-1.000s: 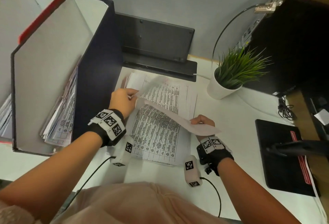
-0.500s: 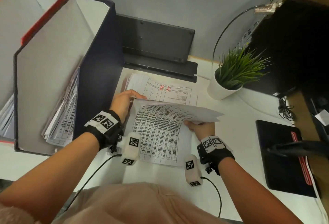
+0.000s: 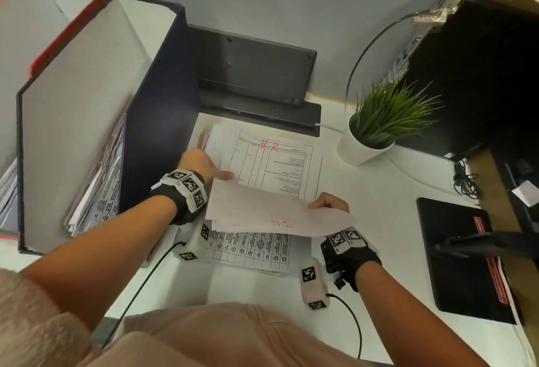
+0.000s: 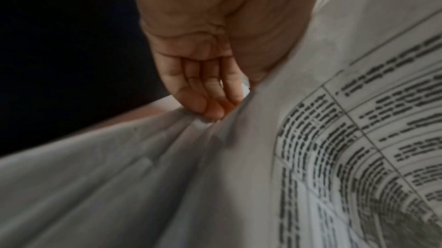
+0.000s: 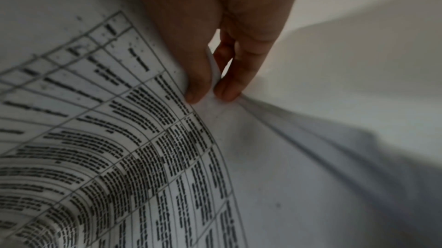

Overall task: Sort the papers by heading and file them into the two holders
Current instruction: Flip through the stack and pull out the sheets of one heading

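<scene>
A white sheet (image 3: 271,215) hangs above the desk, back side up, with a red heading showing through. My left hand (image 3: 221,175) pinches its left corner, and in the left wrist view its curled fingers (image 4: 210,104) press on the paper. My right hand (image 3: 320,204) holds the right edge, thumb and finger pinching it (image 5: 210,95). Under it lies the paper pile (image 3: 280,162); its top sheet has a red "H.R" heading. A printed table sheet (image 3: 250,250) lies nearer me. The dark blue holder (image 3: 157,104) stands on the left with papers inside. The red-edged holder (image 3: 58,31) stands beyond it.
A potted plant (image 3: 376,130) stands right of the pile. A black panel on a stand (image 3: 253,69) sits behind the pile. A black pad (image 3: 460,255) and a dark computer case (image 3: 481,60) fill the right side. Cables trail from my wrists.
The sheet has come off the pile toward me and turned back side up. The "H.R" sheet beneath is now uncovered. My right hand slid to the sheet's right edge.
</scene>
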### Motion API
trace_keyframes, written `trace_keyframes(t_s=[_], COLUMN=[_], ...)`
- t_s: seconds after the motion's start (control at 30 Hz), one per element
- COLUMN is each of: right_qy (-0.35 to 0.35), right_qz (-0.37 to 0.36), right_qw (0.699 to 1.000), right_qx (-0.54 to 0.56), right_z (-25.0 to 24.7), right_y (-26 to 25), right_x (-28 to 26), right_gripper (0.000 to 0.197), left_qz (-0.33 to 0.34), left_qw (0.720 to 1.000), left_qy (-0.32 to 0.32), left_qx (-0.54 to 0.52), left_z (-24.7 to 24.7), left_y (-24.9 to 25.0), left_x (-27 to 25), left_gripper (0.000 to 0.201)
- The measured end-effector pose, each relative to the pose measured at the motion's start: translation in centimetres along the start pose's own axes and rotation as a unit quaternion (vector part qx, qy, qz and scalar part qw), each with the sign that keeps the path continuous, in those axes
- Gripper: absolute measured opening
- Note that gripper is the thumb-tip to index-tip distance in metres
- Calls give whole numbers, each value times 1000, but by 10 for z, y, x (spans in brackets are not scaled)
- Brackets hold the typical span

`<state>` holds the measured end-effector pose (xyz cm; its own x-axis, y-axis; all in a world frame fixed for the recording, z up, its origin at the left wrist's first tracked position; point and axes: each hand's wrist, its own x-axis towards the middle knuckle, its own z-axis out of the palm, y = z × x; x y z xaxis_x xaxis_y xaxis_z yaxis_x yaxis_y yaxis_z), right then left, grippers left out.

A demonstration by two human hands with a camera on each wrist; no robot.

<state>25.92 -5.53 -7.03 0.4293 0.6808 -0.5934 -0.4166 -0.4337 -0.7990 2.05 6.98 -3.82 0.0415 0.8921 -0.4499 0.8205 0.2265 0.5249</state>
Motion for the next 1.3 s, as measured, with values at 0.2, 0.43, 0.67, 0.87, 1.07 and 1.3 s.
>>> trace_keyframes(t_s=[0.2,0.43,0.67,0.87,1.07,1.3], right_qy=[32,16,10,14,47,37], right_qz=[36,40,11,-12,-95,-191], right_qw=[999,999,1000,999,981,952], right_qx=[3,-6,-6,27,-160,-236], right_z=[2,-3,-1,0,-2,1], right_y=[4,7,5,2,7,6], right_x=[3,3,2,4,8,0], right_gripper=[28,20,34,50,49,48], left_qz=[2,-22,29,136,64,87], left_qw=[1000,999,997,954,922,883], left_qy=[-5,-28,-28,75,19,-82], left_qx=[8,-41,-63,-255,-381,-453], left_z=[2,4,8,18,22,19], left_y=[-1,2,-7,-18,-27,-21], left_x=[-3,-2,4,-9,-15,-20], left_gripper=[40,42,33,17,37,46])
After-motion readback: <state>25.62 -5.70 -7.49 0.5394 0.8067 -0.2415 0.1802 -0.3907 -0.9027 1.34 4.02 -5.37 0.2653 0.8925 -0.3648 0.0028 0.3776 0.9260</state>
